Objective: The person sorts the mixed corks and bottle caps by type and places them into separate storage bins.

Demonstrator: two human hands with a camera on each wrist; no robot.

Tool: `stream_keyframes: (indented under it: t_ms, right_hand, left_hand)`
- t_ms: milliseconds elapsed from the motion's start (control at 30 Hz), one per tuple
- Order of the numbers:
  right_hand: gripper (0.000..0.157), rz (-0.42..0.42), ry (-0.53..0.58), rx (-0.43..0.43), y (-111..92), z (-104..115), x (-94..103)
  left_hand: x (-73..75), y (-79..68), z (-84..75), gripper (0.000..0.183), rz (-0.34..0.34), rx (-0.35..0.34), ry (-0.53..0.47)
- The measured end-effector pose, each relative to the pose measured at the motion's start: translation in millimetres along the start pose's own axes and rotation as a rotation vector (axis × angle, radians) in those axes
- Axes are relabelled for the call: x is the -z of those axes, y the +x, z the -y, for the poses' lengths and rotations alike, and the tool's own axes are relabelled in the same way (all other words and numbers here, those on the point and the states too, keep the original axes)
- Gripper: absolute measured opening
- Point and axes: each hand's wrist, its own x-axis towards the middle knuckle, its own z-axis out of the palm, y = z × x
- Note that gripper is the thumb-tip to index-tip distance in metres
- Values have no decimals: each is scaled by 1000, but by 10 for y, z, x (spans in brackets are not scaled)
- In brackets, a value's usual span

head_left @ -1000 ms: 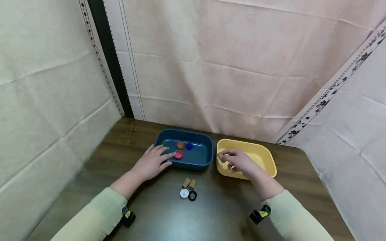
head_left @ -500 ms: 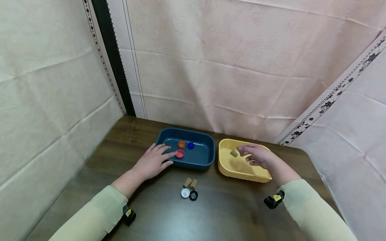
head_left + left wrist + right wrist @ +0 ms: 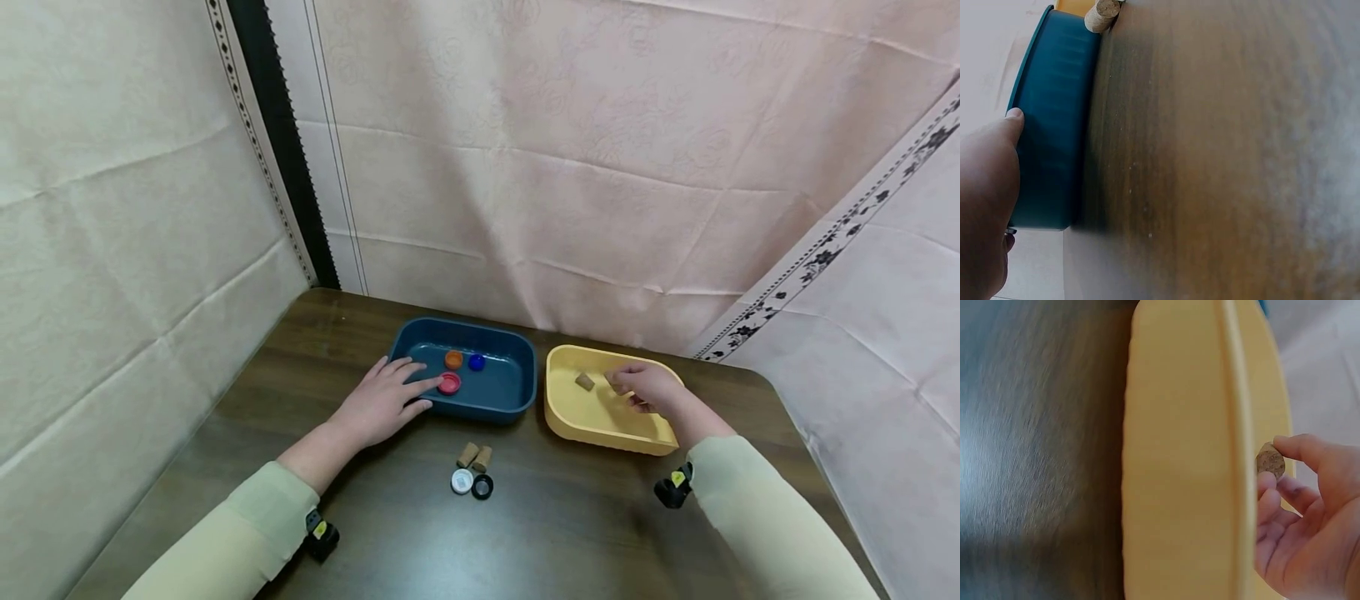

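Observation:
In the head view my right hand (image 3: pixel 647 388) reaches into the yellow tray (image 3: pixel 558 412). Thumb and fingers pinch a cork (image 3: pixel 1271 461), plain in the right wrist view behind the tray's near wall. A second cork (image 3: pixel 584 381) lies on that tray's floor, to the left of the hand. My left hand (image 3: pixel 381 405) lies over the left end of the dark blue tray (image 3: pixel 498 400), fingers spread. Its index fingertip meets a red bottle cap (image 3: pixel 449 383) inside. Behind that cap sit an orange cap (image 3: pixel 453 359) and a blue cap (image 3: pixel 476 362).
On the brown table (image 3: pixel 390 533), in front of the blue tray, two corks (image 3: pixel 467 455) lie beside a white cap (image 3: pixel 462 481) and a black cap (image 3: pixel 482 487). Pale cloth (image 3: pixel 495 208) hangs behind the table and along both sides.
My right hand has moved right from the yellow tray's left part, where one cork now lies on the floor, and holds a cork farther right. The left hand has stayed in place.

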Motion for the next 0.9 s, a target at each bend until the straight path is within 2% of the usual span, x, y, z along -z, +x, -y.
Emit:
stream_keyframes:
  t_ms: [267, 567, 900]
  right_hand:
    - [30, -42, -69, -16, 146, -111, -27]
    - [23, -48, -171, -27, 267, -158, -133]
    - [20, -98, -253, 11, 336, -193, -194]
  left_hand:
    - [4, 5, 3, 52, -1, 1, 3]
    - [-21, -4, -7, 52, -4, 6, 24]
    - [-23, -3, -16, 52, -10, 8, 11]
